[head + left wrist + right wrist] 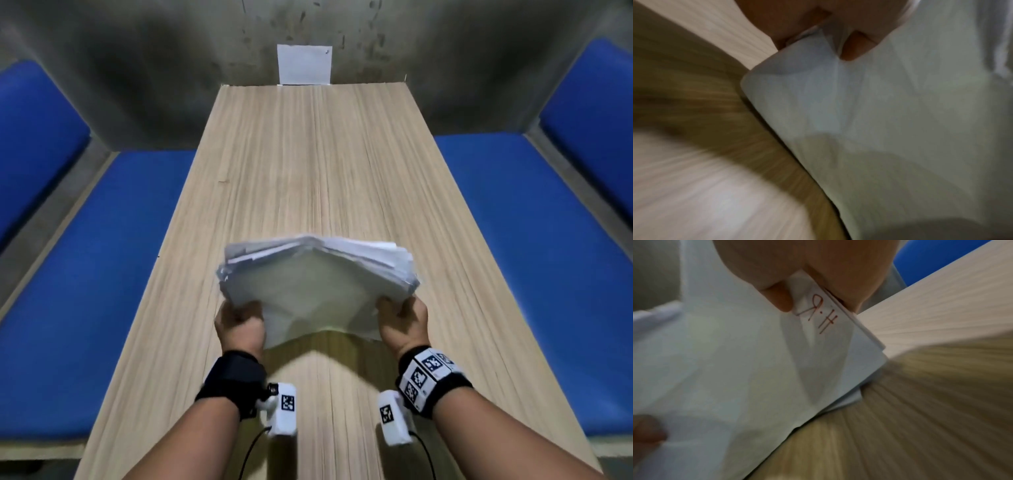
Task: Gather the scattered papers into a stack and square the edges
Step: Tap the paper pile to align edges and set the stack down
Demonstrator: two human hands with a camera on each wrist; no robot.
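Left hand and right hand, each fitted with a black wrist strap, grip the near corners of a thick stack of white paper sheets, thumbs on top and fingers curled beneath. The stack is held above the long pale wood-grain worktop, bowed upward along its middle, with its far edges fanned and uneven. The right wrist view shows red handwriting on the pinched corner. A single white sheet stands against the grey wall at the worktop's far end; blue padded benches flank both sides.
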